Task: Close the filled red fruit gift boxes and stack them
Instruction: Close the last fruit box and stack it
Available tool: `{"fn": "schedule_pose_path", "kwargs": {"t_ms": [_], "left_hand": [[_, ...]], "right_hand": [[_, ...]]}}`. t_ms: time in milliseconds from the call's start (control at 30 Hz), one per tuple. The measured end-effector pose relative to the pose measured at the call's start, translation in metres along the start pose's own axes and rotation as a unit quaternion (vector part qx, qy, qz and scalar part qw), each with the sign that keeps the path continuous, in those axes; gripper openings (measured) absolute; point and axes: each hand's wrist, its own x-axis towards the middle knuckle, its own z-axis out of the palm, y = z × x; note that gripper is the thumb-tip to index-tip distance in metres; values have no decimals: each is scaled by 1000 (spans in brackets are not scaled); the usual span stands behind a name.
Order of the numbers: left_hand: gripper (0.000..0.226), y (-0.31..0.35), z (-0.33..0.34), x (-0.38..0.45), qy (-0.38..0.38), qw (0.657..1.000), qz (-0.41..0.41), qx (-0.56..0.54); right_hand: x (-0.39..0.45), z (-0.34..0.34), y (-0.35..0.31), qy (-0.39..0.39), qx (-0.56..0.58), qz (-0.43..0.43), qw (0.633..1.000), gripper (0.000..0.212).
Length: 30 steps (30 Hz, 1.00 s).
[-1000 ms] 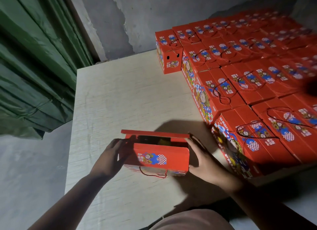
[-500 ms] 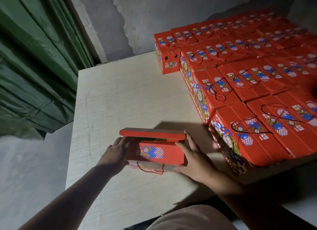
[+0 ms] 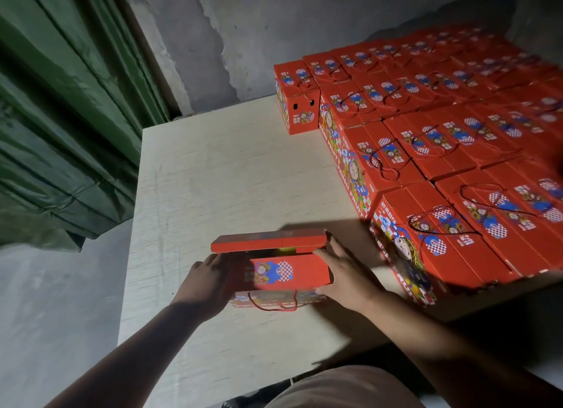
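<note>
A red gift box [image 3: 289,272] with a cartoon print lies on the pale wooden table [image 3: 231,170] in front of me. Its far flap [image 3: 268,243] is lowered almost flat and the near flap is tilted up, leaving a narrow gap where something yellow-green shows inside. A red cord handle hangs over its front. My left hand [image 3: 207,281] grips the box's left end, partly in shadow. My right hand [image 3: 344,276] presses against the right end with straight, spread fingers, the index fingertip touching the far flap. Several closed red gift boxes [image 3: 451,151] stand packed in rows at the right.
A single closed box [image 3: 300,103] stands at the left corner of the rows. Green tarpaulin [image 3: 61,109] hangs at the left, past the table's left edge. A grey concrete wall [image 3: 274,20] runs behind the table. My knee [image 3: 344,388] is at the bottom edge.
The far flap has come down from tilted up to nearly flat, narrowing the opening. My right fingers have moved up to that flap. Both hands stay at the box's ends.
</note>
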Motion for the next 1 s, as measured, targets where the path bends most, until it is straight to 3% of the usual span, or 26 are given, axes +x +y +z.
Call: {"fn": "schedule_pose_path", "kwargs": {"t_ms": [133, 233, 433, 600, 733, 900, 1000], "left_hand": [[92, 3, 14, -13, 2, 1000, -15, -6], [96, 6, 31, -20, -41, 998, -50, -21], [102, 19, 40, -23, -47, 994, -81, -51], [92, 19, 32, -22, -31, 989, -96, -105], [83, 18, 35, -28, -19, 988, -99, -117], [86, 27, 44, -30, -6, 972, -106, -212], [83, 33, 48, -25, 2, 968, -139, -210]], "right_hand": [[-3, 3, 4, -26, -31, 14, 999, 96], [-8, 9, 6, -43, -56, 28, 997, 102], [-9, 16, 6, -67, -38, 48, 996, 103], [-6, 17, 14, -84, -10, 41, 996, 91], [-15, 26, 15, -53, 6, 26, 998, 84], [-16, 35, 13, -47, 8, 32, 998, 81], [-12, 32, 14, -72, 4, 39, 997, 79]]}}
